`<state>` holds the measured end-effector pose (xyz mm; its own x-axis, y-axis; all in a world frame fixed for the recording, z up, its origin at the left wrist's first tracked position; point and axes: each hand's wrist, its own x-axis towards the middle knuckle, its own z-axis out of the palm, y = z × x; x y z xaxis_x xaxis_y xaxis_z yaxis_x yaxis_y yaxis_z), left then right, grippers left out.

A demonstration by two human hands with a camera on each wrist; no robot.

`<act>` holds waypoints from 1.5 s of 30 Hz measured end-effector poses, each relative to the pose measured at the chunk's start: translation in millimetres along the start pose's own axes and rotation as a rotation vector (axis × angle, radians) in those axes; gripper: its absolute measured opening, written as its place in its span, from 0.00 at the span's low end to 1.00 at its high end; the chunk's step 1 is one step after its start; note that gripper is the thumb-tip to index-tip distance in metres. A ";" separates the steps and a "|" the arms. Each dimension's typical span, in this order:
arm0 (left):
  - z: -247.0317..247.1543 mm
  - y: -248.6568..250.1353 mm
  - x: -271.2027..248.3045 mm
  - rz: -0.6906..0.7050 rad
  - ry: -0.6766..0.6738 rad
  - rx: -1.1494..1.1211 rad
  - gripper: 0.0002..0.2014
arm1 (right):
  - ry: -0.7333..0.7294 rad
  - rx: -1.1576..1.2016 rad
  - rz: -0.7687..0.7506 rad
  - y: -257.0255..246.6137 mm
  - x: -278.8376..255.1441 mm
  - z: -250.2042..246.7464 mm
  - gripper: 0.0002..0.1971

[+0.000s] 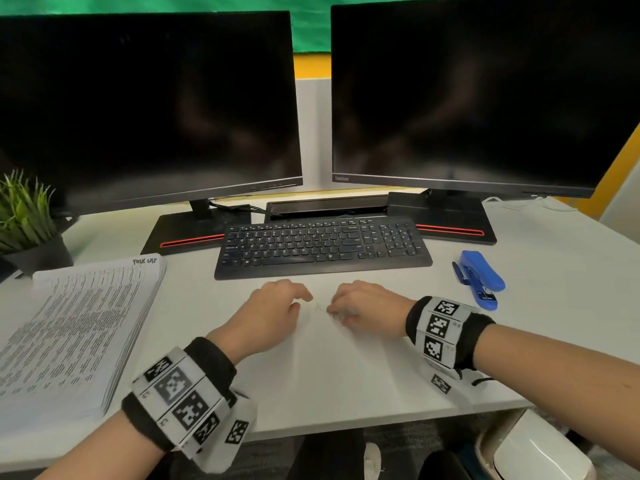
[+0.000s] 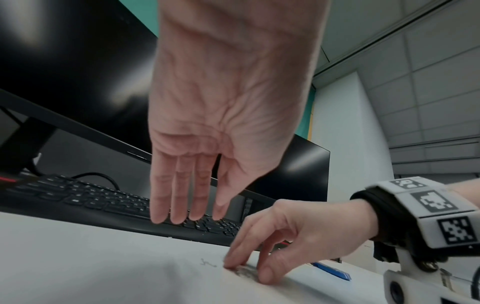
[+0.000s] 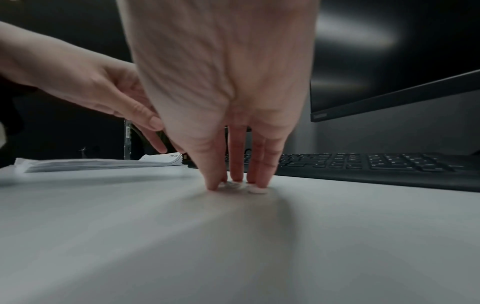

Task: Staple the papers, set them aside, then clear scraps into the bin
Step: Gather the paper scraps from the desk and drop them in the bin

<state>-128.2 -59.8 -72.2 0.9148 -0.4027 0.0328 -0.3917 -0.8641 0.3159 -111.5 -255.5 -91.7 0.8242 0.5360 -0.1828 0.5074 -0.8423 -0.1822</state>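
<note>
on desk (image 1: 346,375), rt hand (image 1: 363,308) fingertips on scraps (image 2: 242,271).

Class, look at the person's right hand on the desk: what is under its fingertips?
Under the right hand fingertips lie small pale scraps on the white desk. One bent staple lies beside them, uncovered. Anything further beneath the fingers is hidden.

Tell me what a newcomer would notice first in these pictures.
Two big dark monitors fill the back of the white desk, with a black keyboard in front of them. Just before the keyboard, the left hand hovers with straight fingers while the right hand gathers small scraps at its fingertips. A blue stapler lies to the right, and a thick stack of printed papers lies to the left.
</note>
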 end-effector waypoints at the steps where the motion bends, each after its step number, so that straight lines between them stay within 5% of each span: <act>1: -1.2 -1.8 -2.1 -0.008 -0.008 -0.003 0.19 | 0.032 0.023 -0.002 1.1 -2.0 -0.3 0.16; 10: 11.3 2.8 3.9 -0.059 -0.070 0.053 0.18 | 0.117 0.108 0.082 1.6 -5.7 0.3 0.12; 17: 20.1 14.9 20.2 -0.113 -0.298 0.202 0.14 | 0.147 0.062 0.095 -2.5 -4.5 1.4 0.12; 26: 26.9 27.7 34.1 0.010 -0.240 0.177 0.18 | 0.087 -0.074 0.149 -11.3 -6.0 4.5 0.12; 32: 27.2 33.9 47.9 0.017 -0.215 0.146 0.24 | 0.132 0.212 0.283 14.2 -7.6 -6.9 0.08; 39: 37.6 49.1 52.6 0.014 -0.084 0.072 0.08 | 0.192 0.628 0.407 33.2 -17.0 -6.9 0.10; 45: 40.8 48.8 53.9 0.001 -0.049 0.025 0.10 | 0.260 0.813 0.415 36.5 -20.8 -11.3 0.13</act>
<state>-102.0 -136.1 -93.7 0.9085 -0.4177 -0.0136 -0.3959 -0.8705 0.2924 -107.3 -298.1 -83.6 0.9793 0.0905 -0.1813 -0.0888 -0.6123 -0.7856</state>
